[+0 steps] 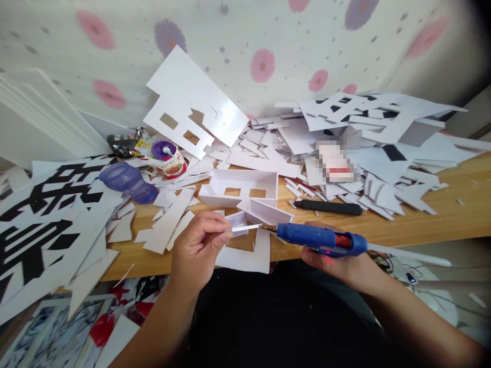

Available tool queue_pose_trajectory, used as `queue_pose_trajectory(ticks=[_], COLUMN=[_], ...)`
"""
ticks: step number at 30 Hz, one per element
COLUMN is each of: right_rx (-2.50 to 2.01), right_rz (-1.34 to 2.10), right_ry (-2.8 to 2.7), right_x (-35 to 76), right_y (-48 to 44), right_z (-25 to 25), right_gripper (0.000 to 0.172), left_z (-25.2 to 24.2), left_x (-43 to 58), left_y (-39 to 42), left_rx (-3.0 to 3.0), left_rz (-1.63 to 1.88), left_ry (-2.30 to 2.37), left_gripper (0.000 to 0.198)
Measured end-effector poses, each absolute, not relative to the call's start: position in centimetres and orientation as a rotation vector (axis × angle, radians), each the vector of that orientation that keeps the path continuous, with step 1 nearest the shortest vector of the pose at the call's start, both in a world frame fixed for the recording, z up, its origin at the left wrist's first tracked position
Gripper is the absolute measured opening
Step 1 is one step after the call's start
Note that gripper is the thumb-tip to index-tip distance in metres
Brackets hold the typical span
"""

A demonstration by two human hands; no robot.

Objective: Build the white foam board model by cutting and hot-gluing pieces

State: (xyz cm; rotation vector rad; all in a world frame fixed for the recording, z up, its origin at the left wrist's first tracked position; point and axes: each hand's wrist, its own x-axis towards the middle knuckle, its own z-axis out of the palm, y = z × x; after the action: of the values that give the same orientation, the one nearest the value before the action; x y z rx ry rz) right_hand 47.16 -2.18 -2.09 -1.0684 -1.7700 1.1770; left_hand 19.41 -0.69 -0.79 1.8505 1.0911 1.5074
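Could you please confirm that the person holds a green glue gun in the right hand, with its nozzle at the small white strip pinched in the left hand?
Not quite: the glue gun is blue, not green, as the head view shows. The rest holds: the right hand holds it, with its nozzle at the small white strip pinched in the left hand.

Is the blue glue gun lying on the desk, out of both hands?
No, the right hand holds the glue gun, its nozzle at a white strip pinched by the left hand.
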Motion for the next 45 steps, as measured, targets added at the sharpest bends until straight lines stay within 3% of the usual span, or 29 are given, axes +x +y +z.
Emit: queue_pose_trajectory(ticks=[14,45], right_rx=[-1.032,-0.976], right_rz=[1.153,1.213], right_ry=[-1.724,-1.69], right_x=[46.4,45.5], right_y=[-2.2,-2.4], right_z=[-0.7,-1.4], right_gripper=[0.018,0.012], left_z=[-0.6,-0.3], left_x=[21.2,21.3], left_y=[-1.0,-1.1], left_rx=[0.938,0.64], left_rz=[1.419,1.402], left_ry=[0.84,0.679], left_gripper=[0.017,0.016])
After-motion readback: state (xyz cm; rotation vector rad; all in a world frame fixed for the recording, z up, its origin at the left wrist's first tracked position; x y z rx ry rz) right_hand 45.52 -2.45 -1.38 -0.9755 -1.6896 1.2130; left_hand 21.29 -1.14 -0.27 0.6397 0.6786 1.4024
